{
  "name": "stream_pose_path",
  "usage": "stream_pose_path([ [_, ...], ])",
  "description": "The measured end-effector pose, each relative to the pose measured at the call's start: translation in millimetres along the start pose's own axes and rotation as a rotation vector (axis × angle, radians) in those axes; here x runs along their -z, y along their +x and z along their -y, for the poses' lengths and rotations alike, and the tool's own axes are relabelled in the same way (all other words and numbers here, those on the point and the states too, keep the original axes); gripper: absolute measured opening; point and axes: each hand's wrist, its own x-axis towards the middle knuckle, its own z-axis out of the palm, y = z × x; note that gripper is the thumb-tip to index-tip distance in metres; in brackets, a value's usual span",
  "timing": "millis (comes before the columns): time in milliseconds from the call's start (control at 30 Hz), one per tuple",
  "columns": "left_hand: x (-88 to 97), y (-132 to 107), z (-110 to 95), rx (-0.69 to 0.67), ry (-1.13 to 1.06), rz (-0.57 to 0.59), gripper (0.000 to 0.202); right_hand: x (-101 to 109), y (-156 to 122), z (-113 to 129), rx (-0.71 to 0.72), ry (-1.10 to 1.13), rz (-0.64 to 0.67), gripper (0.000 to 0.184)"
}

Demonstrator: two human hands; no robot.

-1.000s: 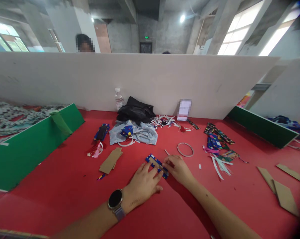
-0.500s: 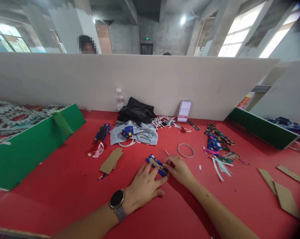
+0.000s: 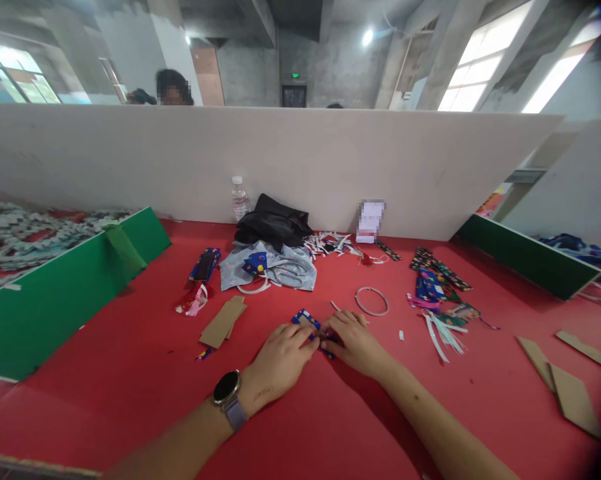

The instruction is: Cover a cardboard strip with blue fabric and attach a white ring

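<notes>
A green board (image 3: 80, 290) stands along the left edge of the red table (image 3: 145, 407). Left of centre lies a blue patterned bookmark (image 3: 211, 262) with a pink tassel (image 3: 198, 303) below it; nearer the viewer are stacked brown cards (image 3: 222, 325). A water bottle (image 3: 240, 202) stands at upper centre-left, next to a black bag (image 3: 273, 223) above a grey cloth (image 3: 300, 275).

The left hand (image 3: 284, 355), a watch (image 3: 226, 388) on its wrist, has its fingers bent and close together, the tips at the blue patterned strip (image 3: 303, 316), which lies in the lower middle of the frame. The right hand (image 3: 356, 340) curls over the strip's right part, thumb and fingertips drawn in; whether either hand pinches it, I cannot tell.

Just beyond the right hand is a pale ring (image 3: 372, 288). Farther right lie patterned strips (image 3: 428, 283), a white tassel (image 3: 440, 331) and, at lower right, loose brown pieces (image 3: 574, 400).
</notes>
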Motion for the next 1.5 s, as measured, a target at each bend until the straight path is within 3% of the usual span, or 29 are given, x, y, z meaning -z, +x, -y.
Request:
stream_pose_path([
  [167, 0.4, 1.3, 11.1, 0.078, -0.058, -0.047, 0.037, 0.6, -0.7, -3.2, 0.01, 0.008, 0.023, 0.012],
  [367, -4.3, 3.6, 34.8, 0.314, -0.086, -0.19, 0.032, 0.6, -3.4, -4.3, 0.036, 0.048, -0.011, 0.007],
  [567, -5.9, 4.4, 40.3, 0.336, -0.257, -0.07, 0.045, 1.0, -3.1, -3.5, 0.082, 0.087, -0.011, 0.012],
  [733, 5.2, 4.2, 40.5, 0.376, -0.485, 0.002, 0.047, 2.6, -6.0, 0.2, 0.102, 0.131, -0.031, 0.013],
  [900, 15.7, 5.3, 38.6, 0.324, -0.566, 0.065, 0.008, -2.0, -7.6, -2.5, 0.144, 0.119, -0.089, 0.035],
  [967, 16.5, 5.7, 36.6, 0.299, -0.561, 0.033, 0.002, -4.7, -6.0, -5.5, 0.14, 0.095, -0.098, 0.03],
  [1067, 15.4, 5.3, 33.3, 0.256, -0.526, -0.055, 0.006, -6.1, -3.5, -8.6, 0.133, 0.053, -0.137, 0.007],
  [1200, 14.8, 2.6, 30.8, 0.19, -0.422, -0.179, 0.007, -3.1, -4.0, -8.5, 0.202, -0.02, -0.271, 0.011],
  [1333, 15.3, 1.0, 29.4, 0.046, -0.26, -0.207, 0.04, -0.5, -7.5, -5.5, 0.308, -0.151, -0.411, 0.017],
  [1500, 12.5, 1.2, 27.5, -0.093, -0.05, -0.195, 0.035, 1.8, -9.3, 1.5, 0.374, -0.215, -0.494, 0.017],
])
